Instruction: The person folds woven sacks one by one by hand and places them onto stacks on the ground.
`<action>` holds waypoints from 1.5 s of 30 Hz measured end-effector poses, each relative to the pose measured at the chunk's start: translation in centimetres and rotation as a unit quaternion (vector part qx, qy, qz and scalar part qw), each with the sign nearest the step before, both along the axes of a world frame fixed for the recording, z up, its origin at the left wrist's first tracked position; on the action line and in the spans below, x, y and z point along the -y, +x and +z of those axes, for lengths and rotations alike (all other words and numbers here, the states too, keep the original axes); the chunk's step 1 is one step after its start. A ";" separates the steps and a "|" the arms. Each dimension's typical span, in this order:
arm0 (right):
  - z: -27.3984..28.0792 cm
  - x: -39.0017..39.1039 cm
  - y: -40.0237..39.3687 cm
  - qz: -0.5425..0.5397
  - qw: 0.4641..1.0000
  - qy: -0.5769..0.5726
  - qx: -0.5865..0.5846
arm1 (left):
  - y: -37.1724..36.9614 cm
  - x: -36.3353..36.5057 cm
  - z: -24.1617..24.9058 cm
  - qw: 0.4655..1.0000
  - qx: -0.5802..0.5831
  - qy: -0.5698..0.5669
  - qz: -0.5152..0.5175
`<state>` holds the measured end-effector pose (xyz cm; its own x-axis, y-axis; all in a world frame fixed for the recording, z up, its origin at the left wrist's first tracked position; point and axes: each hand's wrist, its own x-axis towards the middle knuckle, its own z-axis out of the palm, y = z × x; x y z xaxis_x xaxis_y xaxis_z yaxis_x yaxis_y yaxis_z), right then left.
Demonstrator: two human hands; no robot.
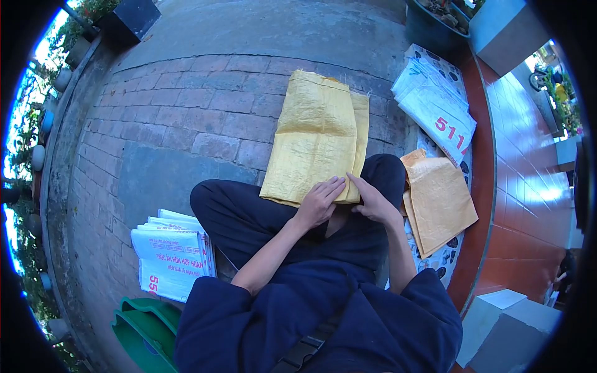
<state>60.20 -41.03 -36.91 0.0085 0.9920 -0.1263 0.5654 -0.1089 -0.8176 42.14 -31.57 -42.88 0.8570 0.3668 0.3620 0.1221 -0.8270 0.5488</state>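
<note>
A yellow woven sack [314,133], folded lengthwise with frayed far edges, lies across my crossed legs and the paving in front of me. My left hand [321,200] rests flat on its near end, fingers stretched out over the fabric. At the sack's near right corner is my right hand [373,202], its fingers extended and touching the folded edge. Both hands are close together. The undersides of the right fingers are partly hidden.
Folded white sacks with red print [171,255] lie left of my knee, near a green plastic item [146,336]. On the right are an orange-tan folded sack [438,202] and more white sacks [435,109], beside a raised red-tiled step [516,186]. A large planter [438,25] stands behind.
</note>
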 end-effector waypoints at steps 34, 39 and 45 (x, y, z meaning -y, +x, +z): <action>-2.6 -3.9 8.8 -0.133 0.978 0.126 -0.104 | -7.1 -10.3 -1.5 0.965 0.074 -0.119 0.220; -0.7 -8.1 6.5 -0.214 0.949 0.130 -0.192 | -6.8 -10.8 -5.5 0.898 -0.016 -0.335 0.286; -1.6 -15.2 5.3 -0.311 0.941 0.130 -0.040 | -5.6 -11.7 -5.4 0.735 -0.048 -0.555 0.386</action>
<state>65.53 -25.82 -38.49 0.5977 0.7960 0.0950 0.3939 -0.1883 -0.8997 36.53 -19.84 -48.29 0.2405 0.7810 -0.5764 0.4030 0.4599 0.7913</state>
